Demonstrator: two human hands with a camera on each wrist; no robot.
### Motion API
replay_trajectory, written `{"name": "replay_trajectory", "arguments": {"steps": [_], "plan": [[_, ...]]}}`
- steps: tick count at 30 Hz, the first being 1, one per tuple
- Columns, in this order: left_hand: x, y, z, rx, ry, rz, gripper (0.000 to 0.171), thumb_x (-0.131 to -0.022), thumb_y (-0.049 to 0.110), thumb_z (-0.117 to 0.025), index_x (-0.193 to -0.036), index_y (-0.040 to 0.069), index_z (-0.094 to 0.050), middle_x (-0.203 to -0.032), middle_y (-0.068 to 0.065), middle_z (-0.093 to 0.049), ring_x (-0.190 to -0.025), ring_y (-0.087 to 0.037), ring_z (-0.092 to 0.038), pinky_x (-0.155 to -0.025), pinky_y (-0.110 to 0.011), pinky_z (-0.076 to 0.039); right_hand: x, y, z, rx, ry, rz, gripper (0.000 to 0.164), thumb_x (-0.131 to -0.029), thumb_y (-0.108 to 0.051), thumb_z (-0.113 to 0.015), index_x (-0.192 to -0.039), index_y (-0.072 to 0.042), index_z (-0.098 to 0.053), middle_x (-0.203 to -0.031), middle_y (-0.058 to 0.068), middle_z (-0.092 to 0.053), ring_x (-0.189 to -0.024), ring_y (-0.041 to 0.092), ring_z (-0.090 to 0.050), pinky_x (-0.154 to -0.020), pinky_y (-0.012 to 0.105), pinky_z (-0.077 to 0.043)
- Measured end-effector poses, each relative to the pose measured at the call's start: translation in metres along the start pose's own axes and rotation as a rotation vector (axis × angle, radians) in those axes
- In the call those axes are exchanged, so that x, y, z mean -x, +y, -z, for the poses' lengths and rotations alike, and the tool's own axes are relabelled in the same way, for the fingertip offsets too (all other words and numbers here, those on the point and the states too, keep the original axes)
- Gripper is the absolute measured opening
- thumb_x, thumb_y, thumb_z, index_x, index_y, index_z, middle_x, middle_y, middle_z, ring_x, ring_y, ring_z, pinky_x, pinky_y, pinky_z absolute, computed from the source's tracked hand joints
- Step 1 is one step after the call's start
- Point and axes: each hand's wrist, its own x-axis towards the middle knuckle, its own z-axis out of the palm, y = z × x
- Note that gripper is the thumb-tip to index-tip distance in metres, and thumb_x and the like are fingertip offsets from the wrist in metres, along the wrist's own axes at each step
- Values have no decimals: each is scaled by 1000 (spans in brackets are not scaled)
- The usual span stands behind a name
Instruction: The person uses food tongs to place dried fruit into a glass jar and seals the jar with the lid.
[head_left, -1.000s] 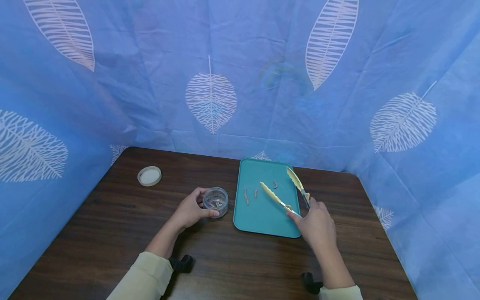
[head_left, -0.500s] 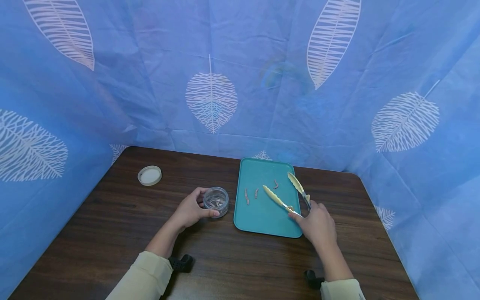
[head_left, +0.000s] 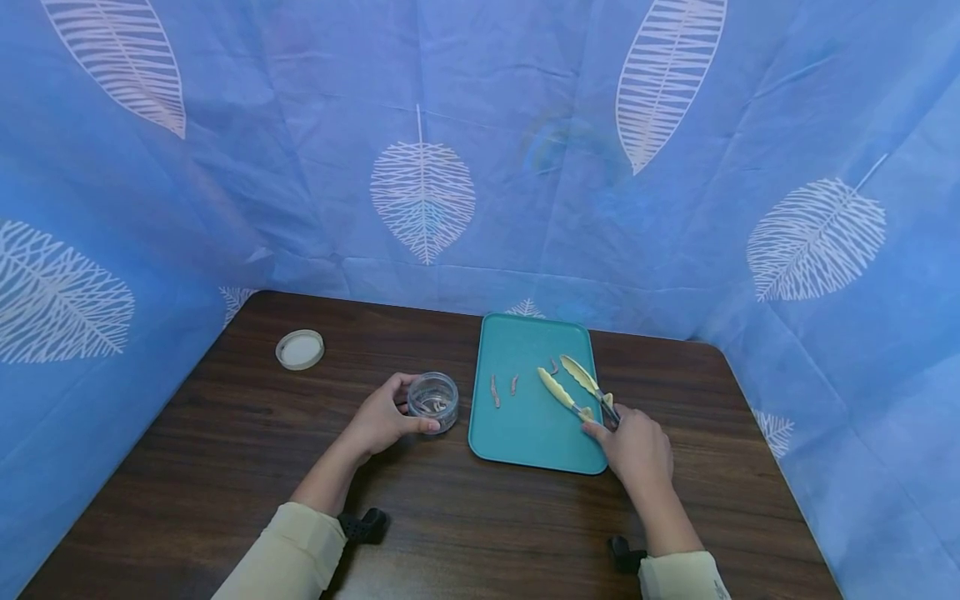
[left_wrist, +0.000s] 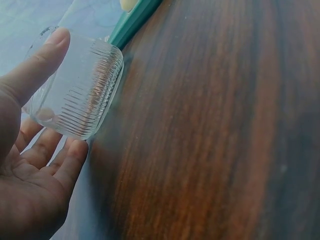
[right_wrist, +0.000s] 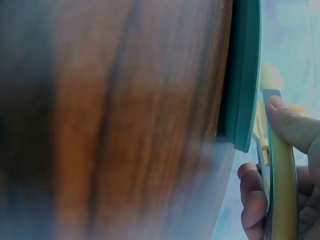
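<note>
My left hand (head_left: pixel 385 423) holds a clear jar (head_left: pixel 433 403), thumb on the near side and fingers round the back; small pinkish worm-like pieces show at its bottom. In the left wrist view the jar's ribbed wall (left_wrist: pixel 82 95) stands between thumb and fingers. My right hand (head_left: pixel 637 446) grips yellow-tipped tongs (head_left: pixel 576 390) over the right side of a teal tray (head_left: pixel 517 446). The tongs' tips are apart, close to a small worm-like piece (head_left: pixel 554 366). Two more such pieces (head_left: pixel 495 392) lie further left on the tray. In the right wrist view the thumb presses the tongs' handle (right_wrist: pixel 283 185).
A round whitish lid (head_left: pixel 299 350) lies at the back left of the dark wooden table (head_left: pixel 225 442). Blue cloth with white leaf prints (head_left: pixel 422 200) hangs behind the table and along its sides. Each wrist wears a black camera mount (head_left: pixel 363 527).
The tongs' arms have drawn closer together, and their tips have come nearer to the rear worm-like piece. The left hand and the jar stay in place.
</note>
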Motion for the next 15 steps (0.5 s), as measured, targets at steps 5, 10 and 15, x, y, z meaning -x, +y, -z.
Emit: {"name": "replay_trajectory", "arguments": {"steps": [5, 10, 15], "plan": [[0, 0, 0, 10, -1, -6, 88, -83, 32, -97, -157, 14, -52, -151, -15, -62, -144, -40, -60, -115, -56, -55, 1, -2, 1, -9, 7, -10, 74, -98, -47, -80, -150, 2, -61, -102, 25, -75, -72, 26, -60, -54, 33, -42], [1, 2, 0, 15, -3, -6, 88, -84, 31, -97, -157, 14, -52, -151, -15, -62, -143, -39, -61, -115, -56, -55, 2, -4, 2, 5, 3, -18, 70, -99, -47, -79, -149, 0, -63, -107, 25, -77, -70, 25, -59, -53, 33, -42], [2, 3, 0, 19, -4, -8, 87, -84, 30, -97, -157, 14, -52, -151, -15, -62, -142, -39, -61, -114, -55, -55, 3, -5, 2, 9, 8, -18, 69, -99, -47, -78, -149, -1, -64, -104, 25, -77, -67, 25, -58, -52, 33, -41]]}}
